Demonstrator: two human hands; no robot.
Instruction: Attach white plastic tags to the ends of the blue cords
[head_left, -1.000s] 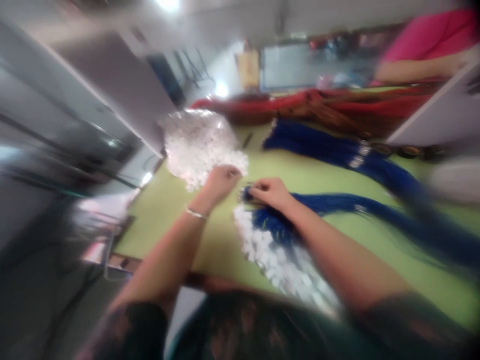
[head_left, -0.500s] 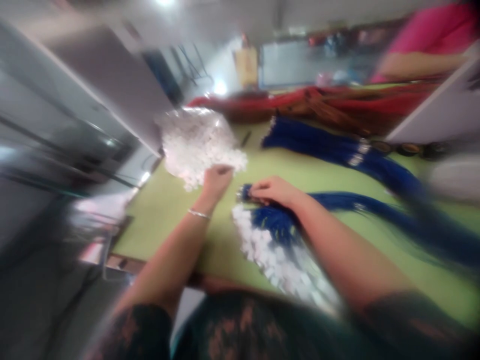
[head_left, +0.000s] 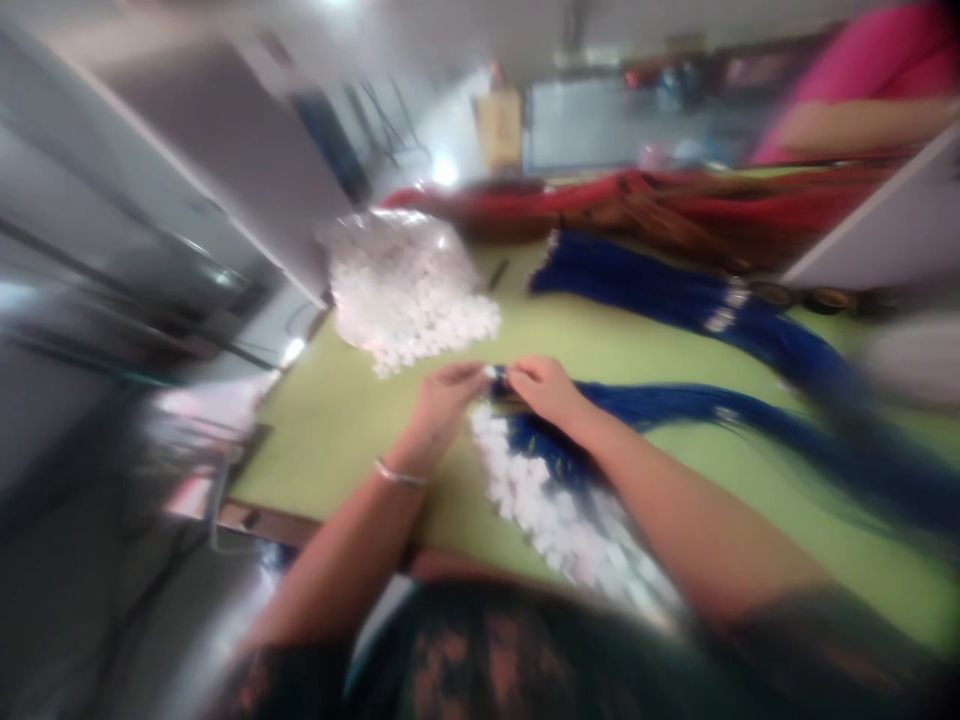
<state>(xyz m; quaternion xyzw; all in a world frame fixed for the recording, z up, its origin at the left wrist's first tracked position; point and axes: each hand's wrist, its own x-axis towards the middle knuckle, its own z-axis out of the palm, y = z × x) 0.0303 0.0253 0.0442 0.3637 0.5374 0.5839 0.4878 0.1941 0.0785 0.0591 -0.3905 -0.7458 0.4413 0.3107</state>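
You are bringing both hands together over the green table (head_left: 337, 420), your left hand (head_left: 444, 395) pinching what looks like one small white piece at its fingertips and your right hand (head_left: 546, 385) gripping the near-left end of a blue cord bundle (head_left: 675, 405); the picture is blurring too much for me to tell exactly how the fingers are closing. The bundle is running from your right hand away to the right, and its finished ends, carrying a row of white pieces (head_left: 540, 505), are lying just beside your right forearm on the near side. The heap of loose white pieces (head_left: 409, 290) in clear plastic is sitting farther off to the left, well apart from your hands. A second blue bundle (head_left: 705, 305) is lying beyond, near red cords (head_left: 675, 205), where another person's arm (head_left: 847, 125) in a pink sleeve is working. The risks, as I am judging them: the tiny piece is slipping from so light a pinch, neighbouring cords are tangling into the one you are holding, and your right forearm is brushing the finished row and scattering it
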